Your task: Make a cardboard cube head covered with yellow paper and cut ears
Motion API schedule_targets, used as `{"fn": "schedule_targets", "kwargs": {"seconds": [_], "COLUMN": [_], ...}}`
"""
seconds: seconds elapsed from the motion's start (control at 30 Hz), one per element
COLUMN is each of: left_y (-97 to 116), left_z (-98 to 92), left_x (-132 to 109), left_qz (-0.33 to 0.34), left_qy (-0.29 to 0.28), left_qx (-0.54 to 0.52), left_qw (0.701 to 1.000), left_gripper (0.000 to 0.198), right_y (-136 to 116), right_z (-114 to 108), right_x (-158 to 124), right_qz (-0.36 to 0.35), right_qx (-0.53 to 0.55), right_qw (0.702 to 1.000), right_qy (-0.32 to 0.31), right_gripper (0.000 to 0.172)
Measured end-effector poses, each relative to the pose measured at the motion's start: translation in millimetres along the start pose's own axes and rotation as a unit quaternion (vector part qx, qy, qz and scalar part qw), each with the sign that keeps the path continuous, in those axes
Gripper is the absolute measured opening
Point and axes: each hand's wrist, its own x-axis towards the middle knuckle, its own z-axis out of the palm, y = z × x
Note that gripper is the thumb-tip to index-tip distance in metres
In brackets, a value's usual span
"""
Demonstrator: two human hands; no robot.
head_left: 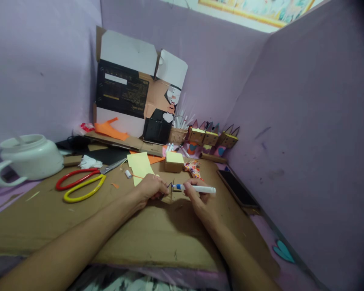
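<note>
Near the middle of the cardboard sheet (130, 234), my left hand (153, 188) is closed on a small brown cardboard piece (168, 198). A white marker (200, 188) with a blue tip section is gripped in my right hand (202, 198), its tip at the upper part of that piece. Just behind my hands stands a small box (174, 163) with a pale yellow top. Yellow paper (140, 163) lies behind my left hand, with a white marker cap (128, 174) beside it. Patterned paper (194, 169) lies to the right of the box.
Scissors (85, 193) with red and yellow handles and a white pot (33, 155) are at the left. A phone (238, 188) lies at the right. Behind stand an unfolded carton (124, 89), a cup of markers (178, 135) and small cardboard figures (211, 138).
</note>
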Motion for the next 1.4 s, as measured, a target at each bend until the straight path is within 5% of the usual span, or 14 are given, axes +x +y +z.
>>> {"fn": "schedule_targets", "kwargs": {"seconds": [0.83,1.07,1.4], "left_y": [7.5,8.5,6.1], "left_z": [0.7,0.5,0.7], "left_x": [-5.1,-5.6,-4.2], "left_qz": [-0.010,-0.009,-0.009], "left_qy": [0.006,0.008,0.008], "left_qx": [-0.012,-0.013,-0.023], "left_qw": [1.000,1.000,1.000], "left_gripper": [0.008,0.009,0.007], "right_y": [-3.0,0.9,-0.6], "right_z": [-3.1,-1.0,-5.2], "right_x": [-4.9,-4.8,-4.5], "right_qz": [0.008,0.021,0.025], "right_qx": [-0.023,0.003,-0.019], "right_qw": [0.999,1.000,0.999], "right_qy": [-0.022,0.018,-0.029], "right_gripper": [0.023,0.027,0.024]}}
